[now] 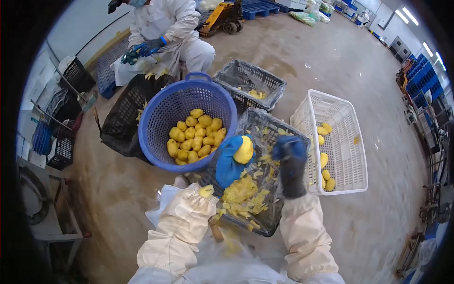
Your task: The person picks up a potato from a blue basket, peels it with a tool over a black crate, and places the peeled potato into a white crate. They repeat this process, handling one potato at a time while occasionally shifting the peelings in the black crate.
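Note:
My left hand (227,165), in a blue glove, grips a peeled yellow potato (244,149) above a black plastic-lined crate (266,226). Beneath it, potato peelings (241,195) are heaped in that crate. To the right of the potato, my right hand (290,158) wears a dark blue glove and is smeared by motion; its fingers and anything in them cannot be made out. A blue perforated basket (156,120) of potatoes (195,135) stands to the left. On the right, a white crate (349,146) contains several peeled potatoes (324,160).
Across from me a person (165,28) in white sits with gloved hands over a dark bag or crate (127,118). Another lined black crate (248,78) with peelings stands ahead. A yellow pallet jack (220,20) is further back. Metal equipment (47,203) stands at left.

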